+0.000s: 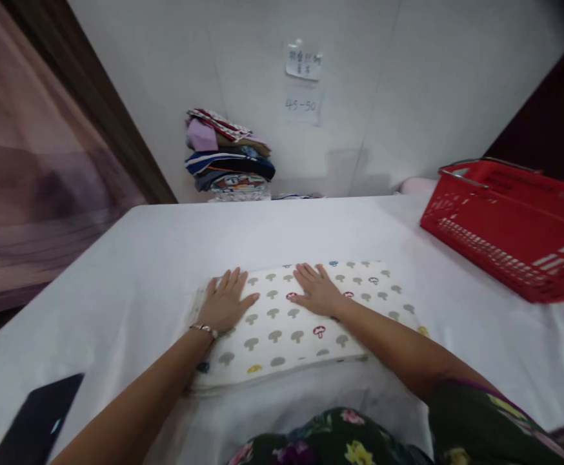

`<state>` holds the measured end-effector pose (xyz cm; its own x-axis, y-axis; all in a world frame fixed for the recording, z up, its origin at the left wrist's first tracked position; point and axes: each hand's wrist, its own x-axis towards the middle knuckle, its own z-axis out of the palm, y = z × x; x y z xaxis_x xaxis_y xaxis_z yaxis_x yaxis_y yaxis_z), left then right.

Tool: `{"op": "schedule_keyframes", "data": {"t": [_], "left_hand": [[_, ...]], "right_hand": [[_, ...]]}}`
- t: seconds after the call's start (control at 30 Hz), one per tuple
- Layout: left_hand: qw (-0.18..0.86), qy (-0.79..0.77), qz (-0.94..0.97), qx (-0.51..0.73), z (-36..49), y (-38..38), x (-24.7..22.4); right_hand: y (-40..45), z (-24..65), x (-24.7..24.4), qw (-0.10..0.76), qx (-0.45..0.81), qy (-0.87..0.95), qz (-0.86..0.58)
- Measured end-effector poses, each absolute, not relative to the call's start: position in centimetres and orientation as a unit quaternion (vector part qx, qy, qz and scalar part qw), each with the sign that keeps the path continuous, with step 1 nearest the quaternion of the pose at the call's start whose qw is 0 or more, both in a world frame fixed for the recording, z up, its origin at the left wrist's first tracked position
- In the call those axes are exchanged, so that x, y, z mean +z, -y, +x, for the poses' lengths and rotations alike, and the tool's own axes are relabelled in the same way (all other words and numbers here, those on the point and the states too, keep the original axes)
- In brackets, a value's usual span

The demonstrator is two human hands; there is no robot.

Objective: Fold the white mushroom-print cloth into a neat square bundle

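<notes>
A white cloth [282, 323] printed with grey, red, blue and yellow mushrooms lies folded into a flat rectangle in front of me. My left hand [224, 302] rests palm down on its left end, fingers spread, with a bracelet at the wrist. Nearer the cloth's far middle, my right hand [318, 290] also lies flat with its fingers apart. Neither hand grips anything. Several layers show along the cloth's near edge. Parts of the print are covered by my hands and forearms.
The cloth lies on a white-covered table [166, 239]. A red plastic basket [509, 226] stands at the right. A dark flat object [37, 420] is at the near left. Folded fabrics [231, 158] are stacked beyond the far edge, below paper notes [304, 84] on the wall. A pinkish curtain [35, 148] hangs left.
</notes>
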<state>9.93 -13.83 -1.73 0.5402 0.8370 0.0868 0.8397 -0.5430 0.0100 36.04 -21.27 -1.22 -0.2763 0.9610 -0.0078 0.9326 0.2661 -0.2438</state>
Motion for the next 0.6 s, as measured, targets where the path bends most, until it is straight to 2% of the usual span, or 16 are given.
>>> {"op": "schedule_keyframes", "data": {"t": [0.13,0.37,0.6], "left_hand": [[0.007,0.481,-0.876,-0.030,8.8,13.3,-1.3],[0.023,0.536,-0.844,-0.020,4.7,14.0,-1.6],[0.014,0.538,-0.842,-0.031,4.8,13.4,-1.6]], "right_hand": [[22.0,38.9,-0.4,0.081,0.096,0.782,-0.611],[25.4,48.6,-2.1,0.065,0.063,0.650,-0.754],[25.3,49.2,-1.9,0.116,0.108,0.651,-0.743]]}}
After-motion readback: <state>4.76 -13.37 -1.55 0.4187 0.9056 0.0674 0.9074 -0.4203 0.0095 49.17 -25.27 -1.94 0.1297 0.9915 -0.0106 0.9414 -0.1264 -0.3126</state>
